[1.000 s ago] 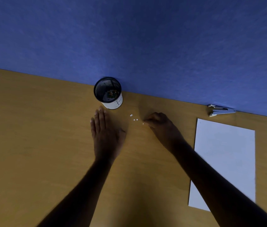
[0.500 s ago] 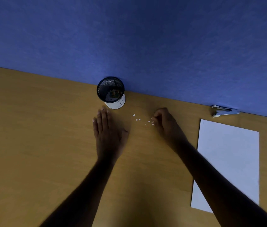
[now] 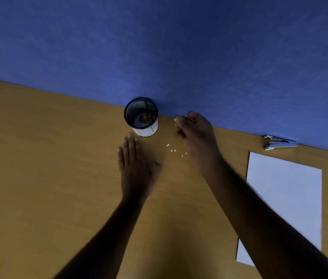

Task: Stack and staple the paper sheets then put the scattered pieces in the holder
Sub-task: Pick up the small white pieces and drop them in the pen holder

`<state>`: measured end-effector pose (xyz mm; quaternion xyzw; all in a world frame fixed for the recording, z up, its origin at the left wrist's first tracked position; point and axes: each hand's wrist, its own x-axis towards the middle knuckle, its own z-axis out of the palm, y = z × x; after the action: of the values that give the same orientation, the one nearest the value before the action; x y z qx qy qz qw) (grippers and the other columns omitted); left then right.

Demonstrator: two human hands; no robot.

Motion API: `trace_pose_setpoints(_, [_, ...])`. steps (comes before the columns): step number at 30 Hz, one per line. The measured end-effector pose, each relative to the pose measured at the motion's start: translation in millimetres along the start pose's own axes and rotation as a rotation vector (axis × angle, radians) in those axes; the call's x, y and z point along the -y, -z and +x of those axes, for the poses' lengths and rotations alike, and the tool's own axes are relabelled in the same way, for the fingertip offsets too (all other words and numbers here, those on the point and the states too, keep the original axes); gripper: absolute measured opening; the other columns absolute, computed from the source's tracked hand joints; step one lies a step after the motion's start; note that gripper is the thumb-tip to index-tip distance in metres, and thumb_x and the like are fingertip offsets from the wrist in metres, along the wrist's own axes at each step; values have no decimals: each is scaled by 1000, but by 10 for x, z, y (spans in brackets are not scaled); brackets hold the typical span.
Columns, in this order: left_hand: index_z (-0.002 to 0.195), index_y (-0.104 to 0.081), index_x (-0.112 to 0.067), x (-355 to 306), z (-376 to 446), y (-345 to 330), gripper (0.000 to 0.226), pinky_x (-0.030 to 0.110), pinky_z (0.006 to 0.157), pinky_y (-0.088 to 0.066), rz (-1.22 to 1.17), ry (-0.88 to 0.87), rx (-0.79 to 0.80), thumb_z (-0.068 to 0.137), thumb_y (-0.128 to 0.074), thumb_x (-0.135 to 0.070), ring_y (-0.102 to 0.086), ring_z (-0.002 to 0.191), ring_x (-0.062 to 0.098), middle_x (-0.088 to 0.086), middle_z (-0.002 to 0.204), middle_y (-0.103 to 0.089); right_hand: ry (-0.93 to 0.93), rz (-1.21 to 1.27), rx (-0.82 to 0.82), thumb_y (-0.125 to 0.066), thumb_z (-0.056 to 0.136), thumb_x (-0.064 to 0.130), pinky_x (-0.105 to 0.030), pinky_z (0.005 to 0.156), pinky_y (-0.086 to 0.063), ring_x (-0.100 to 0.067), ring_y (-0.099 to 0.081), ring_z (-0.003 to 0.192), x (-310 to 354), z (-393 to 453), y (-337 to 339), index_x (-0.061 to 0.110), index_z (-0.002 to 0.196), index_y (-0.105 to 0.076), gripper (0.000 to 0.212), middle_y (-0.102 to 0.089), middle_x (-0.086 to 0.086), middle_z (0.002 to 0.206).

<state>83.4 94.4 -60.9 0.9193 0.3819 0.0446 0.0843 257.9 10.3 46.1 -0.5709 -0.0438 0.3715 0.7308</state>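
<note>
Pinching a white bit [image 3: 175,124] in the right hand [image 3: 196,133] beside the holder [image 3: 141,117] — resting the left hand [image 3: 137,170] flat, released, near the scattered bits [image 3: 171,150] on the desk [image 3: 38,178].

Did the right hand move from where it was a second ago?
Yes. The right hand lifted away from the tiny white paper dots on the wooden desk, going up and toward the black mesh holder.

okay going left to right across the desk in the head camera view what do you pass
left hand → mesh holder → scattered white pieces → right hand → paper stack, with the stapler just behind its far edge.
</note>
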Motion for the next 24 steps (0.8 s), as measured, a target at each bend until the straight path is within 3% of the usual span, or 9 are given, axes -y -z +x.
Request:
trace_pose_setpoints(5, [164, -22, 3, -9, 4, 13, 90, 54, 134, -14, 2, 1, -3, 96, -38, -54, -15, 165, 35, 19, 175, -19, 160, -269, 98, -69, 93, 15, -25, 65, -47, -9, -59, 69, 45, 243, -464, 17, 100, -52, 18, -66, 1, 80])
trace_pose_setpoints(8, [164, -23, 4, -18, -3, 28, 89, 54, 134, -14, -8, 1, -18, 98, -38, -54, -18, 164, 35, 20, 175, -21, 380, -588, 153, -66, 96, 13, -19, 74, -49, -9, -62, 83, 34, 369, -605, 12, 103, -50, 17, -64, -2, 93])
trace_pose_setpoints(12, [164, -24, 3, -12, 2, 26, 90, 53, 135, -12, -1, 7, -10, 96, -42, -52, -18, 164, 35, 19, 175, -21, 587, -934, 245, -65, 96, 10, -26, 83, -51, -15, -67, 97, 17, 485, -633, 4, 113, -58, 20, -69, -2, 103])
trace_pose_setpoints(14, [164, -24, 3, -17, 7, 28, 90, 52, 135, -11, -4, 7, -9, 95, -44, -51, -18, 164, 35, 19, 175, -21, 672, -1048, 263, -66, 95, 11, -28, 79, -55, -14, -69, 93, 27, 531, -616, 6, 105, -64, 11, -74, -2, 98])
trace_pose_setpoints(18, [164, -24, 3, -26, 5, 37, 89, 54, 134, -13, -10, 10, -5, 95, -41, -50, -17, 164, 36, 20, 175, -21, 721, -1114, 258, -68, 94, 11, -35, 70, -55, -13, -68, 79, 71, 596, -595, 7, 93, -65, 5, -74, -1, 87])
trace_pose_setpoints(24, [164, -24, 3, -28, 8, 44, 89, 53, 135, -12, -13, 13, -9, 95, -42, -51, -17, 164, 35, 19, 175, -21, 697, -1086, 249, -70, 92, 15, -42, 71, -57, -17, -69, 79, 121, 618, -600, 7, 89, -62, 12, -72, -1, 84])
